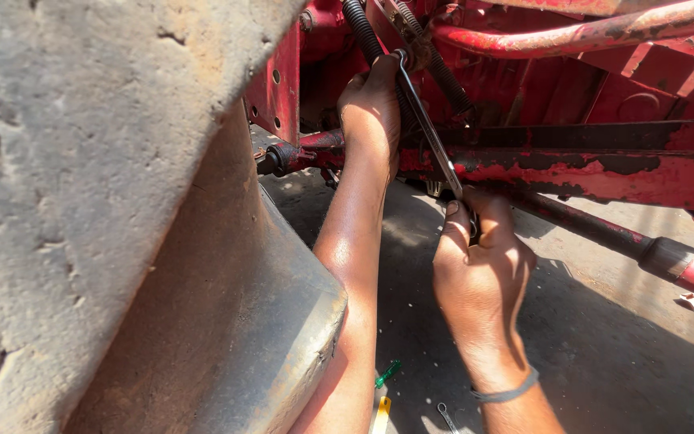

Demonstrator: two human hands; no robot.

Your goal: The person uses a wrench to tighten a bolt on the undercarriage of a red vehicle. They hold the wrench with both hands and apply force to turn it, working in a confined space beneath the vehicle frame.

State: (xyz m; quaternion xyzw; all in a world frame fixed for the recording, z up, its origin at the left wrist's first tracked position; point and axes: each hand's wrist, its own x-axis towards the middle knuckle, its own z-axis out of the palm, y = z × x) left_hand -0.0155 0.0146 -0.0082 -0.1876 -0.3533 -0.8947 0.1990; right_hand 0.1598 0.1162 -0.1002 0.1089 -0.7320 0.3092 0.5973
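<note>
Under a red machine's chassis, beside a large mud-caked tyre, a person works with both bare hands on a long metal wrench. Seen from the head camera, the wrench runs on a slant from upper left to lower right, its ring end seated up among dark coil springs and its lower end down in front of a worn red crossbar with flaking paint.

The left hand reaches up along the tyre's inner side and rests against the wrench's upper part near the ring end; its fingers curl toward the tool, but whether its grip is fully closed around the shaft cannot be told. The right hand is lower and nearer the camera, its grip closed around the wrench's lower end, thumb pressed along the shaft. A dark band circles the right wrist.

A red rod with a grey collar slants away at lower right, below the crossbar. On the sunlit concrete floor beneath the arms lie a green-handled tool and a small metal spanner, well apart from the hands. A scrap of pale debris lies farther right.
</note>
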